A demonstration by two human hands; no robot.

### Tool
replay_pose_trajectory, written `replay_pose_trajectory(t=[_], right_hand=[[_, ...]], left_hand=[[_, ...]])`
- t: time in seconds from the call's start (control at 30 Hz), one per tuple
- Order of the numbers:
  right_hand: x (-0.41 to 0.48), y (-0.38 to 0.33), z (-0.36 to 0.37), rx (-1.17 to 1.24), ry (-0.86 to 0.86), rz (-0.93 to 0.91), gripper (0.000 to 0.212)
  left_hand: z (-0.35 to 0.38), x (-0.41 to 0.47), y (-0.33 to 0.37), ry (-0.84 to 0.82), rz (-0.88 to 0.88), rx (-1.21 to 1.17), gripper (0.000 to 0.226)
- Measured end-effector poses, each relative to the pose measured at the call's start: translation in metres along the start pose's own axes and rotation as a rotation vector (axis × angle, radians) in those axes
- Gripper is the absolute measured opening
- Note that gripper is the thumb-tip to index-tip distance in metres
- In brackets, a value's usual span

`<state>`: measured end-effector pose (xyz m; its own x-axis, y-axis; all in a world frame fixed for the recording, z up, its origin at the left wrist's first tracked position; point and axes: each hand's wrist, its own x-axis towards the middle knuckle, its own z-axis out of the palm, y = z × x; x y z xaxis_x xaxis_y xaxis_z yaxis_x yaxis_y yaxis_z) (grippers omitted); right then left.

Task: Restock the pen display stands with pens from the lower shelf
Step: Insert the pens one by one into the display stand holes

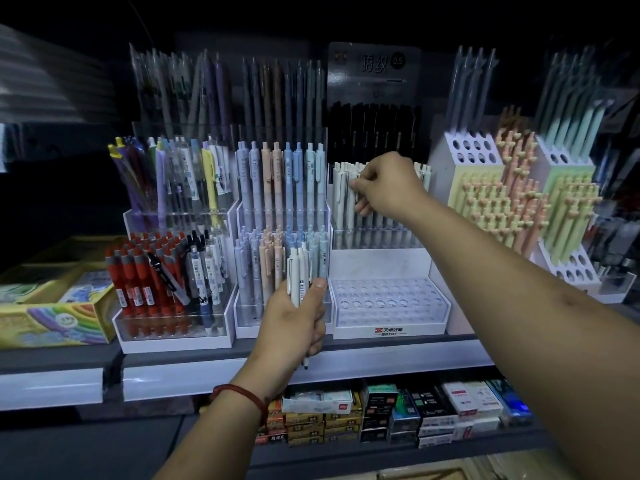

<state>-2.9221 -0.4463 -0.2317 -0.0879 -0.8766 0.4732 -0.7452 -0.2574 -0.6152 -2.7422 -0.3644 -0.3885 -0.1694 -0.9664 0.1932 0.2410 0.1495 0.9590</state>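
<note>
Restocking in progress, read outward from me, all places given relative to the white tiered stand (381, 265). Below the stand, nearest me, the lower shelf (485, 445) carries stacked boxes of stock (381, 407); just in front of the stand's left edge, my left hand (294, 320) is wrapped, fingers and thumb curled, round a bundle of cream pens (298, 268), held upright with the tips showing under my palm. The stand's front tier (388, 303) is a clear plate of holes, every one in view without a pen. Above it, at the middle tier, my right hand (388, 185) reaches in; its fingertips (358, 184) are closed in a pinch on one pen (350, 209) at the left part of the row of cream pens (341, 192); whether that pen is fully seated I cannot tell. Behind, the back tier holds black pens (374, 133). To the left of the stand the pastel pen stand (280, 209) looks well filled; to the right, the block stand (485, 202) shows some open holes. In my judgement the task is partly done: the middle tier is nearly filled; the bundle in my left hand and the whole front tier are yet to be dealt with.
</note>
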Motion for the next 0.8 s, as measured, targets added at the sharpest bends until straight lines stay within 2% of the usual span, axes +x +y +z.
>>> replay_pose_trajectory(t=[0.03,0.13,0.3,0.33,0.43,0.5,0.6,0.7,0.8], right_hand=[[-0.001,0.001,0.001,0.002,-0.003,0.005,0.027],[-0.007,0.007,0.005,0.054,-0.025,0.034,0.024],[-0.042,0.011,0.011,0.11,0.055,0.009,0.015],[-0.052,0.009,0.01,0.204,-0.025,0.011,0.013],[-0.074,0.002,0.003,0.579,-0.43,0.099,0.017],[-0.079,0.003,0.001,0.577,-0.536,0.078,0.014],[-0.076,0.006,-0.002,0.567,-0.41,0.07,0.008],[-0.057,0.009,-0.016,0.709,-0.039,0.157,0.011],[-0.034,0.012,-0.032,0.64,0.266,0.133,0.012]], left_hand=[[0.001,0.0,0.0,0.009,-0.002,0.004,0.062],[0.003,0.002,0.003,0.02,0.009,0.036,0.03],[0.012,0.002,0.016,-0.02,0.015,-0.048,0.025],[0.014,0.003,0.019,-0.034,0.009,-0.087,0.025],[0.02,0.006,0.025,-0.056,0.009,-0.157,0.021],[0.023,0.007,0.027,-0.078,0.016,-0.172,0.023],[0.027,0.008,0.027,-0.114,-0.023,-0.187,0.03],[0.025,0.007,0.021,-0.142,-0.072,-0.162,0.033],[0.02,0.006,0.013,-0.104,-0.061,-0.009,0.034]])
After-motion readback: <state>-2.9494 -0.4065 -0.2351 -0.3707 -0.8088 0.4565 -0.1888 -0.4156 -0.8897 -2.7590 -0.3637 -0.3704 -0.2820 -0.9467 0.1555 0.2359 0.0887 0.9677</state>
